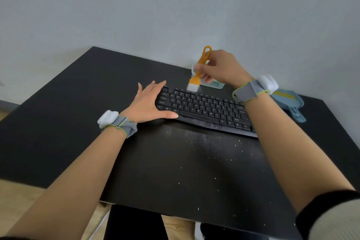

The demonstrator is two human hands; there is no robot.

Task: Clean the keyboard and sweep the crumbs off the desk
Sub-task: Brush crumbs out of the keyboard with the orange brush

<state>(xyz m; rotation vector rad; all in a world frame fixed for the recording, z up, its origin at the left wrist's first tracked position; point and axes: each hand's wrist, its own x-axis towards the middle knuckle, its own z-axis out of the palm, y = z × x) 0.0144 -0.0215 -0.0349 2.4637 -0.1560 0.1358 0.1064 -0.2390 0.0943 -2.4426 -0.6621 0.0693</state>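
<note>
A black keyboard lies slanted across the black desk. My left hand rests flat against its left end, fingers straight, thumb along the front edge. My right hand grips an orange brush by its handle. The brush's white bristles touch the top key row near the keyboard's far left. Pale crumbs and dust lie scattered on the desk in front of the keyboard.
A small clear container stands behind the keyboard, partly hidden by my right hand. A blue dustpan lies at the right, behind my right wrist. The desk meets a pale wall at the back; its near edge is above my legs.
</note>
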